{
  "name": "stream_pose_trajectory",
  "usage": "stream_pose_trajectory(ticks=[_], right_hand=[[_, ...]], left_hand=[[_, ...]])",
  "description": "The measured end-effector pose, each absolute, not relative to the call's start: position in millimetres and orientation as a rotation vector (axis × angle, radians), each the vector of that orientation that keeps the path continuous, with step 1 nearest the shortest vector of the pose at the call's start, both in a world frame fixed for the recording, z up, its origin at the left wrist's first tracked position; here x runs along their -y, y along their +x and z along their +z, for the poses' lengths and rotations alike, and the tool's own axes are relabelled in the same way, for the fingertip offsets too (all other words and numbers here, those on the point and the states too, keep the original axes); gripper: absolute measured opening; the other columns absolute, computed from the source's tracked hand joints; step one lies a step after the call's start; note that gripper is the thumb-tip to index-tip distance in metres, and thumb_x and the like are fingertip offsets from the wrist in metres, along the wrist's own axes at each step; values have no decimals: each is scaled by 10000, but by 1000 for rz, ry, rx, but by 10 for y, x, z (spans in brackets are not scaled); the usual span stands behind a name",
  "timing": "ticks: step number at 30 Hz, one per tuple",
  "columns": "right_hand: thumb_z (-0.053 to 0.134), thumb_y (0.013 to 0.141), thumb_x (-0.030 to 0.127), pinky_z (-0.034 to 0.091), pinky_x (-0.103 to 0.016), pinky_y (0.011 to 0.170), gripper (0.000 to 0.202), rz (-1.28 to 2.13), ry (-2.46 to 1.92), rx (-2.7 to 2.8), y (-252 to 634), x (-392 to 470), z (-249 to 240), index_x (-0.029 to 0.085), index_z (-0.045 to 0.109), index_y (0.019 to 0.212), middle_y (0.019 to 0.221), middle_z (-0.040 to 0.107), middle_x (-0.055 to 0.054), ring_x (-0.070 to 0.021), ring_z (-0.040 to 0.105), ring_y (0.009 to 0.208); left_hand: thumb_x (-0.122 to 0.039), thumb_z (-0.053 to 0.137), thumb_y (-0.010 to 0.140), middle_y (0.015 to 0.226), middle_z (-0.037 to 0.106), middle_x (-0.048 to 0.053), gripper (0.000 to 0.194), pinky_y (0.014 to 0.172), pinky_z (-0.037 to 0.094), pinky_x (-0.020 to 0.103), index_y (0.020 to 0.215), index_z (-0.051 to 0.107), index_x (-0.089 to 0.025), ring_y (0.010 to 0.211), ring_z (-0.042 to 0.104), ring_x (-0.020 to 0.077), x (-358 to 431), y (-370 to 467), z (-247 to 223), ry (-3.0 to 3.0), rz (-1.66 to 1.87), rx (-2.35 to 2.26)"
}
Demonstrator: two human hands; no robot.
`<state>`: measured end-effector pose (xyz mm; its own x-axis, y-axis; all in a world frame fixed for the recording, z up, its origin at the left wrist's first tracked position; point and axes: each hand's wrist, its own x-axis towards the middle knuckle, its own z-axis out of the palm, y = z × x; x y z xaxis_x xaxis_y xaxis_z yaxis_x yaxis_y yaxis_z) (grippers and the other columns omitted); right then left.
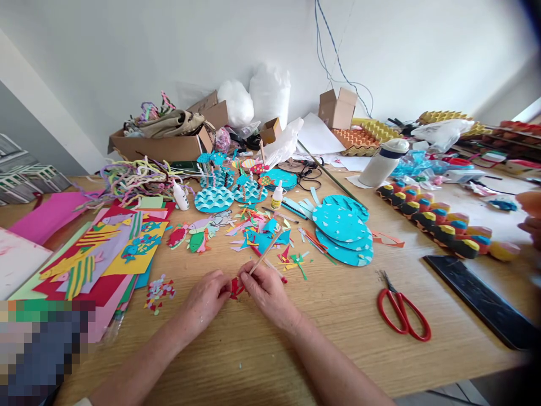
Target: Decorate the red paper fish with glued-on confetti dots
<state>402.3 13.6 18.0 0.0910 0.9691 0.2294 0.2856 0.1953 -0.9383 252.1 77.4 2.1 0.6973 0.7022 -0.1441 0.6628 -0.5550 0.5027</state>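
Head view: a small red paper piece (pixel 235 288) is held low at the centre of the frame, pinched at its left edge by the fingers of the left hand (pixel 208 298). A thin wooden stick (pixel 265 253), slanting toward the upper right, is gripped between the closed fingers of the right hand (pixel 267 288), beside the red piece. Colourful paper scraps (pixel 257 228) are strewn just above the hands. Red-handled scissors (pixel 401 313) are seen lying on the surface (pixel 329 338) at lower right.

Wood tbl (pixel 243 352) | red-hdl scissors (pixel 398 291) — R side | blue discs (pixel 341 223) — overlapping | ppr scraps (pixel 249 239) — ctr
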Motion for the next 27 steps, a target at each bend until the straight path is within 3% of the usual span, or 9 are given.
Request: stream_pose_trajectory(ticks=[27], right_hand=[[405,843,222,413,-233,572,172,818,-1267,1471,3988,-157,70,180,536,739,672,584,-23,-125,527,609]], left_hand=[[-105,477,790,790,574,24,127,709,399,282,756,570,-185,800,523,178,-763,2291,14,2436,279,-966]])
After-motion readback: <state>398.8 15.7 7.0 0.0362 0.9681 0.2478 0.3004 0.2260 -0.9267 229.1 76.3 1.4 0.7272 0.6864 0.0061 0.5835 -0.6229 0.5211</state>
